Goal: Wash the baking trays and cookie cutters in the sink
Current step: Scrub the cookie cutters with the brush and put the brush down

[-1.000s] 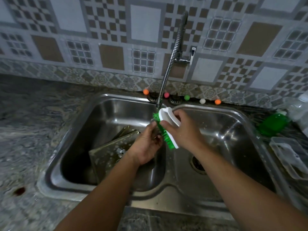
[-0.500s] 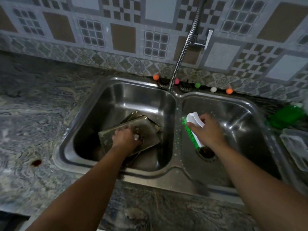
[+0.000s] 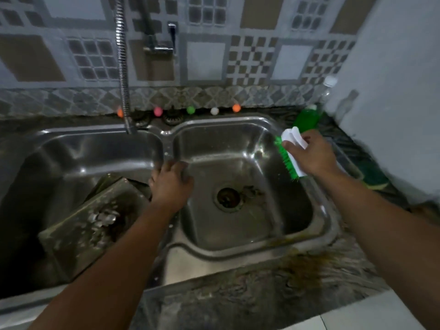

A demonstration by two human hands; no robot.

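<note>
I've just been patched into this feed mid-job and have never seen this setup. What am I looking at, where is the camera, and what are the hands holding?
There is no machine here: a person works bare-handed, and the one camera sits on their head, looking down at a double sink. The right hand grips a white scrub brush with green bristles, above the right basin's far corner. The left hand holds nothing and rests at the divider between the basins. Soapy baking trays lean in the left basin; the right basin shows only its drain. A green bottle stands on the counter behind the brush, and a flexible faucet hose hangs from above.
</note>
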